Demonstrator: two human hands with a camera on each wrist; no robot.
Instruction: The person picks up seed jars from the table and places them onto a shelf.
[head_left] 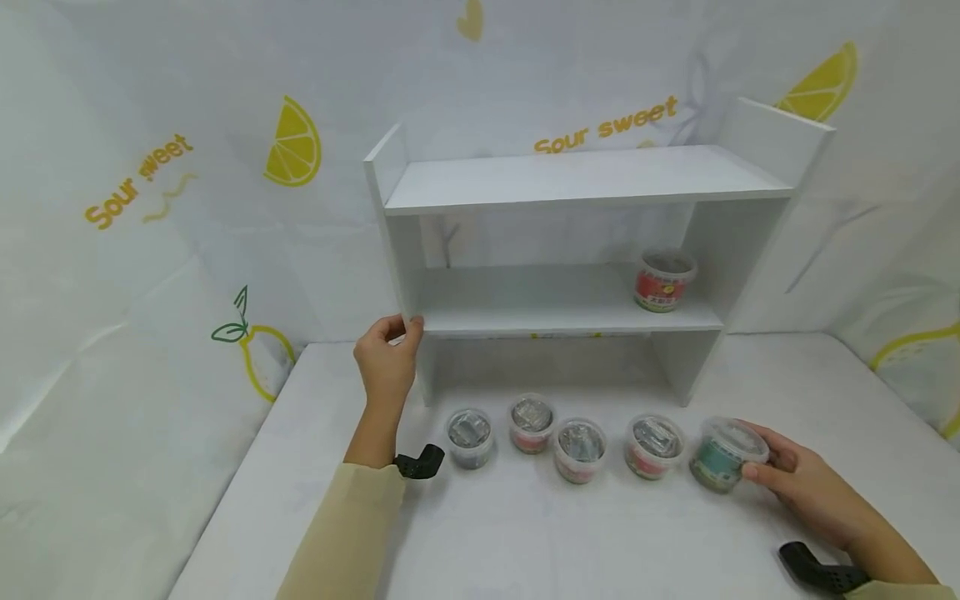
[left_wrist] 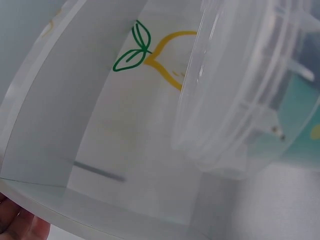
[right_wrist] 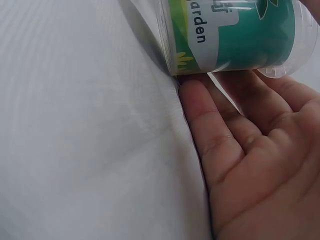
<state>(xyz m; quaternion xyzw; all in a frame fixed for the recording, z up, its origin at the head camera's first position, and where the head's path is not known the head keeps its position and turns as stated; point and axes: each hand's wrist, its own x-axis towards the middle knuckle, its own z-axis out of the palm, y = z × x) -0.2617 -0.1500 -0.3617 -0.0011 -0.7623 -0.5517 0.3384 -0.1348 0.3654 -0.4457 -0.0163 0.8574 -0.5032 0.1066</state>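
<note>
Your right hand (head_left: 806,483) curls round the teal-labelled clear plastic tub (head_left: 723,454) — tilted, at the right end of the row on the smooth white table (head_left: 525,542). Your left hand (head_left: 386,362) pinches the flat white shelf unit (head_left: 555,296) at its left front edge. Four round foil-topped tubs (head_left: 577,450) stand between — glossy, ribbed lids.
</note>
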